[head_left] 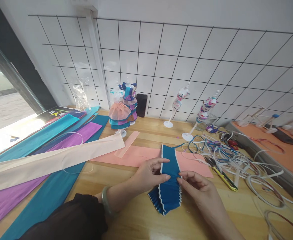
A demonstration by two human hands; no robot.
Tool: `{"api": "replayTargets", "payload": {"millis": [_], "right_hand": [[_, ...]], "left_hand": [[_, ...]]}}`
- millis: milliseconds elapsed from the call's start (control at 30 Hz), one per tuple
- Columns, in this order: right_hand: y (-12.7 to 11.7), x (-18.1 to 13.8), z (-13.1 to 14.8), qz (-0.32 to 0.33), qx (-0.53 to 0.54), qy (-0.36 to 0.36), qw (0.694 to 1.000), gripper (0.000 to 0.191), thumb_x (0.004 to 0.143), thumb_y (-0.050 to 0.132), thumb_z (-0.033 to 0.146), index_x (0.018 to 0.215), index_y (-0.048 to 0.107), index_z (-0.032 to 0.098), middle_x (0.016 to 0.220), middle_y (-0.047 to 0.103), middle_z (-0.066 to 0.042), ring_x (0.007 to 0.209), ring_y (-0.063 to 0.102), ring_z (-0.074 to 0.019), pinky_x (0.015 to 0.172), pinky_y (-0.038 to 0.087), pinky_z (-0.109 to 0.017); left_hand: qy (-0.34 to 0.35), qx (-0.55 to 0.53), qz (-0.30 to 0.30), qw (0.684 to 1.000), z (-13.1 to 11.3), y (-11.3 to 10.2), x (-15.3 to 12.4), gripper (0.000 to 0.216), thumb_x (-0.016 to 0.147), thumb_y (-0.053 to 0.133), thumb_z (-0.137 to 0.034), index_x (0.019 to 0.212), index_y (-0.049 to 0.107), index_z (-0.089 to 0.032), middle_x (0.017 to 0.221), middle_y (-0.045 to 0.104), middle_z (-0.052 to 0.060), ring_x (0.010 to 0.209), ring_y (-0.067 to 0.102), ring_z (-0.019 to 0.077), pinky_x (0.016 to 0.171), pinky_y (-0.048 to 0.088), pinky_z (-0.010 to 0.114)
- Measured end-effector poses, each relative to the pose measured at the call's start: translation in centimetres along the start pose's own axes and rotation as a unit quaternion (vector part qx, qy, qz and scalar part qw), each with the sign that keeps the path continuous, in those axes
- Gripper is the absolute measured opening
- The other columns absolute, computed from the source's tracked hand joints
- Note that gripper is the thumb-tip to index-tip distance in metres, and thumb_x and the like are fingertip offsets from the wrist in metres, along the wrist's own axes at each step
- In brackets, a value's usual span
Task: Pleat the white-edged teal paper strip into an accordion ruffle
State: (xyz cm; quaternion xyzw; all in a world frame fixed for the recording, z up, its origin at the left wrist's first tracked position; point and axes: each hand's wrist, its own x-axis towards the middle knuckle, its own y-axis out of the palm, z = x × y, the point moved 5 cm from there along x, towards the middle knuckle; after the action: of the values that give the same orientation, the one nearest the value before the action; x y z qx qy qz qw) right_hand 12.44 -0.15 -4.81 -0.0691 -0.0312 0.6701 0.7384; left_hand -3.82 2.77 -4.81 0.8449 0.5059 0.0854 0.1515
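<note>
A blue fabric strip (pixel 170 163) with white edging lies before me, its upper end flat and its lower end gathered into pleats. My left hand (pixel 152 173) is at its left edge, thumb on the cloth and index finger stretched over it, the fingers apart. At the right edge, my right hand (pixel 195 185) pinches the strip's border between thumb and index finger. Beneath the upper end lies a peach fabric strip (pixel 138 156) on the wooden table (pixel 126 213). A thin blue ribbon leads from the strip's top towards the pile on the right.
Long cream (pixel 91 150), purple (pixel 91 131) and teal fabric strips (pixel 48 203) stretch across the left. Dressed mini mannequins (pixel 120 113), a phone (pixel 141 105) and other mannequins (pixel 181 98) stand by the wall grid. A yellow cutter (pixel 225 178) lies beside tangled ribbons (pixel 221 146) on the right.
</note>
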Motion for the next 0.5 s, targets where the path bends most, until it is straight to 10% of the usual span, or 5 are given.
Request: {"api": "replayTargets", "payload": {"millis": [500], "right_hand": [[-0.08, 0.06, -0.26, -0.001, -0.053, -0.035, 0.998, 0.028, 0.063, 0.071, 0.034, 0.086, 0.070, 0.018, 0.074, 0.068, -0.003, 0.067, 0.062, -0.0155, 0.060, 0.052, -0.024]], "left_hand": [[-0.023, 0.055, -0.013, 0.998, 0.79, -0.23, -0.14, 0.053, 0.063, 0.072, -0.035, 0.110, 0.061, -0.014, 0.080, 0.070, 0.007, 0.066, 0.061, 0.0144, 0.067, 0.048, 0.027]]}}
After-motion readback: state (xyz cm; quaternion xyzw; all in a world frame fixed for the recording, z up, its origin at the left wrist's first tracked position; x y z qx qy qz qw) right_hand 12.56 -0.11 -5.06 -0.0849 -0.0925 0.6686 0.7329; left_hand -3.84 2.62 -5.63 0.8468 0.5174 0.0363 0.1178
